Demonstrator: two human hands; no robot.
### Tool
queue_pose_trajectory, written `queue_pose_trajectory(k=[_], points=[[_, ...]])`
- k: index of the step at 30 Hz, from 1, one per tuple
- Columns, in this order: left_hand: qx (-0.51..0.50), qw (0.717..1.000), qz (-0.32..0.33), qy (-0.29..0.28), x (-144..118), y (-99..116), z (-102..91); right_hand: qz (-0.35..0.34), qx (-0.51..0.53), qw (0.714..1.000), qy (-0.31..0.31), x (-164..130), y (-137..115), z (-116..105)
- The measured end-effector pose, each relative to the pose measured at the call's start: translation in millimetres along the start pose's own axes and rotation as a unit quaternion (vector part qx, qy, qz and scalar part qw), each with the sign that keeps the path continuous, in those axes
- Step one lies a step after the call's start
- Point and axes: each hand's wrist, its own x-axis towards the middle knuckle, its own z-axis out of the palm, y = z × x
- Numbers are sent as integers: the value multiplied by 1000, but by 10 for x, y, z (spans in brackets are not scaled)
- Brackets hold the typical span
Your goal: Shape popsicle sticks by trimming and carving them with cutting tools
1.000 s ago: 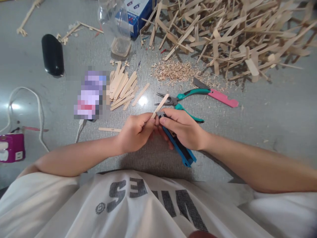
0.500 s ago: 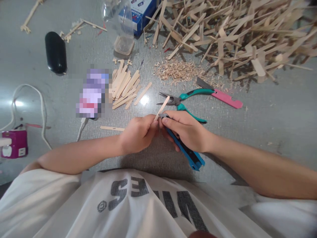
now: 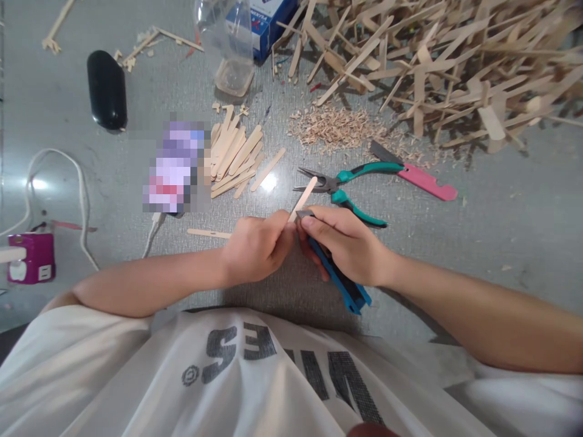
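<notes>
The left hand [image 3: 257, 246] pinches the near end of a wooden craft stick [image 3: 304, 195], which points far and right above the grey bench [image 3: 501, 206]. The right hand [image 3: 346, 243] is closed around a blue utility knife [image 3: 339, 279], its tip touching the stick. Just beyond lie green-handled pliers [image 3: 346, 185]. Farther left is a small bundle of sticks [image 3: 234, 155], and far right a big heap of sticks [image 3: 432, 54].

the craft knife [image 3: 339, 280] has a bright blue handle and a grey tip. the stick [image 3: 303, 195] is pale wood. the pliers [image 3: 353, 188] have teal grips and dark jaws. the second knife [image 3: 426, 181] is pink. the table [image 3: 501, 200] is speckled grey. the shirt [image 3: 255, 376] is white with dark grey letters. the case [image 3: 107, 90] is glossy black. the plug block [image 3: 31, 258] is magenta.
</notes>
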Motion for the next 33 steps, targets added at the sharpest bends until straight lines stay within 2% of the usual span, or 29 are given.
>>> queue_pose_trajectory(k=[4,14,21,33], points=[[-24,1000,5,12,19,5,-21,-6,21,1000,4,-12,-12,23],[-88,996,10,-3,35,-60,13,-2,56,998,10,-20,3,42],[-98,995,30,8,35,-48,4,-7,62,998,-2,-12,-5,32],[-91,995,28,-20,51,-56,-13,6,13,1000,-23,-7,-17,-17]])
